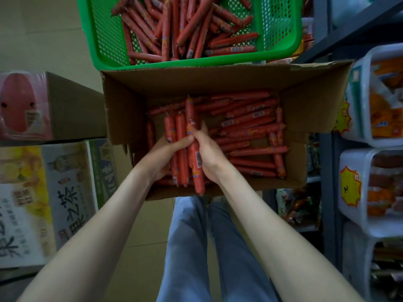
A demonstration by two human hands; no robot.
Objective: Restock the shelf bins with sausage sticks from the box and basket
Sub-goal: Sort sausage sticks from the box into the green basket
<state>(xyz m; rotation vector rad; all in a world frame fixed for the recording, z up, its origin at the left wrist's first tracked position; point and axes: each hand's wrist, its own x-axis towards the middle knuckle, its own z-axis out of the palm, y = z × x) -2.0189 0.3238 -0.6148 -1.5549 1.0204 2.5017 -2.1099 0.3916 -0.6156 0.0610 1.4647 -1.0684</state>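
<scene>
An open cardboard box (122, 105) in the middle holds many red sausage sticks (250, 127). Inside its near left part, my left hand (161, 158) and my right hand (210, 155) together clasp a bundle of sausage sticks (183, 149) that points away from me. The left hand cups the bundle from the left, the right from the right. Beyond the box stands a green plastic basket (104, 40) with several more sticks piled loosely. White shelf bins (362, 118) are stacked at the right edge.
Printed cartons (43, 192) are stacked on the left, with a brown carton (74, 105) above them. A dark metal shelf frame (327, 171) runs down the right. My legs in blue jeans (192, 247) are below the box. The floor is beige tile.
</scene>
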